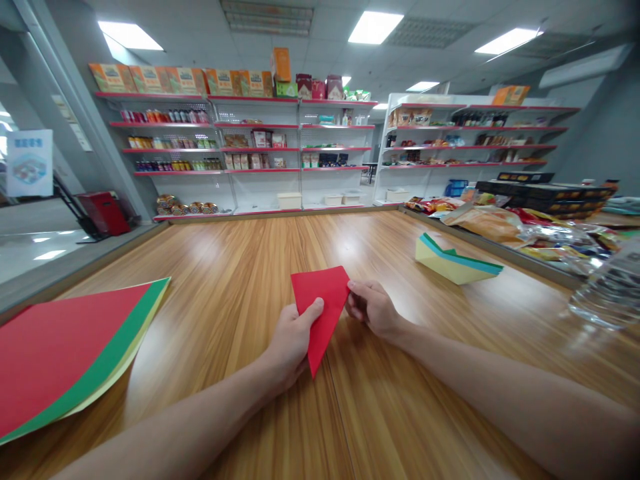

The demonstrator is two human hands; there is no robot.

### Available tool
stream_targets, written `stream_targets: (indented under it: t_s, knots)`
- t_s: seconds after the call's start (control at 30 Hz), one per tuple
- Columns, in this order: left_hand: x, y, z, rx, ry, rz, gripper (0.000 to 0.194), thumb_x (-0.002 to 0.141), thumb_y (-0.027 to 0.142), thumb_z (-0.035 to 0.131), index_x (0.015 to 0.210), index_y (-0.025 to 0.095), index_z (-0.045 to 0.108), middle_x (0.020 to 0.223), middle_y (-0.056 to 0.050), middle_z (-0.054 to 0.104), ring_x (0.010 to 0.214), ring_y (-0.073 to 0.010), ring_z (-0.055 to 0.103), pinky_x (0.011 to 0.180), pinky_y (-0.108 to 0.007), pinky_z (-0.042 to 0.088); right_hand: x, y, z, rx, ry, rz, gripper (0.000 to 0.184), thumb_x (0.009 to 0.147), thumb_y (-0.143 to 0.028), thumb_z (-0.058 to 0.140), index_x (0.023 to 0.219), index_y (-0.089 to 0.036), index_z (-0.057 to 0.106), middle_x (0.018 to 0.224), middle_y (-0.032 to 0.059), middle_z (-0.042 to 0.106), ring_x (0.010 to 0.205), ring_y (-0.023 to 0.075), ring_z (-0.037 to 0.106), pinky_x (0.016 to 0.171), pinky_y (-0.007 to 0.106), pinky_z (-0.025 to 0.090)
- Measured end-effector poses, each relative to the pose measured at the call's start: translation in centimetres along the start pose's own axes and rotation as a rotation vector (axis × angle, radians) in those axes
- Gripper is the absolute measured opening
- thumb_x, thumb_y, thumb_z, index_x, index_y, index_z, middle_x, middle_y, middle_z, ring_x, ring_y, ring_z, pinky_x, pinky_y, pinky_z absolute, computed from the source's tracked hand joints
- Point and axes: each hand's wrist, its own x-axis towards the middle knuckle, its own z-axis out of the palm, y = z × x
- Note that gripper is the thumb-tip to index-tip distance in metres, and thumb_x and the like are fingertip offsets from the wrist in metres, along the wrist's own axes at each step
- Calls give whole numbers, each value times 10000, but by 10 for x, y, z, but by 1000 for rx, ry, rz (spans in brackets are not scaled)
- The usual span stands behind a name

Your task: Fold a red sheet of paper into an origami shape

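A folded piece of red paper (pixel 327 287), pointed at its lower end, is held above the middle of the wooden table (pixel 240 260). My left hand (pixel 294 337) grips its left side, thumb flat on the front and the other fingers hidden behind. At the upper right corner, my right hand (pixel 373 307) pinches the paper's edge between thumb and curled fingers. A folded paper boat (pixel 453 263) in yellow, blue and green stands to the right, beyond my right hand. On the left lies a stack of coloured paper sheets (pixel 75 347), red on top, with green and yellow beneath.
A clear plastic container (pixel 613 293) stands at the right edge. Past the table's right border lie snack packets (pixel 500 223) and stacked black boxes (pixel 545 193). Shelves of goods (pixel 260 147) line the back. A red box-shaped object (pixel 105 213) sits on the floor at left.
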Motion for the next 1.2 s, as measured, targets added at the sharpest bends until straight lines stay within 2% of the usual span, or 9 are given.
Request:
stream_targets:
  t_s: [0.23,0.4,0.5,0.57,0.63,0.73,0.9,1.1,1.2]
  knots:
    - [-1,-1,0,36,-27,-14,344,682,436,721,714,103,637,543,-23,593,426,-99,478,403,-196,314,-1,-1,3,-7,37,-18,350,756,-391,495,486,-167,486,340,-40,385,303,84,345,360,229,188]
    - [2,-9,-3,81,-53,38,364,708,463,690,733,104,629,572,-16,586,441,-95,467,409,-194,313,-2,-6,5,-73,99,-34,352,726,-322,555,426,-169,451,313,-47,368,302,64,309,360,225,160]
    - [4,-12,-4,130,-49,68,381,733,480,663,742,101,625,572,-16,580,437,-90,446,401,-192,295,-5,-7,11,-70,117,-18,348,754,-328,520,451,-173,453,316,-47,377,303,67,310,358,220,186]
    - [5,-12,-5,124,-48,92,384,734,482,663,751,100,627,588,-24,594,445,-95,456,411,-196,313,-10,-6,17,-30,92,22,344,790,-363,468,499,-180,455,328,-50,385,306,76,317,357,218,209]
    - [7,-11,-6,103,-45,109,382,737,483,658,728,104,623,575,-24,591,449,-102,471,420,-202,334,-16,-6,25,2,10,81,345,806,-398,456,534,-185,450,344,-51,401,313,81,334,354,216,216]
    - [8,-11,-7,109,-43,131,371,762,477,632,676,117,605,500,-2,543,420,-105,465,409,-204,341,-23,-8,33,-93,-80,77,378,824,-421,443,530,-183,448,342,-45,404,311,77,330,354,215,208]
    - [4,-10,-6,273,40,191,401,794,460,602,558,146,520,407,29,473,320,-77,388,332,-186,260,-28,-14,35,-293,-17,0,409,837,-395,454,489,-182,430,339,-44,393,309,67,321,355,218,206]
    - [3,-8,-5,265,51,182,451,822,498,537,537,149,511,388,16,473,306,-92,392,300,-191,238,-33,-11,42,-155,-202,95,386,846,-424,418,541,-188,441,347,-53,395,299,71,323,337,209,206]
    - [2,-9,-5,305,92,261,425,816,455,567,529,155,478,420,26,465,346,-82,397,334,-182,275,-35,-12,43,-241,-164,45,395,854,-390,429,512,-192,411,333,-60,366,292,64,299,332,205,200]
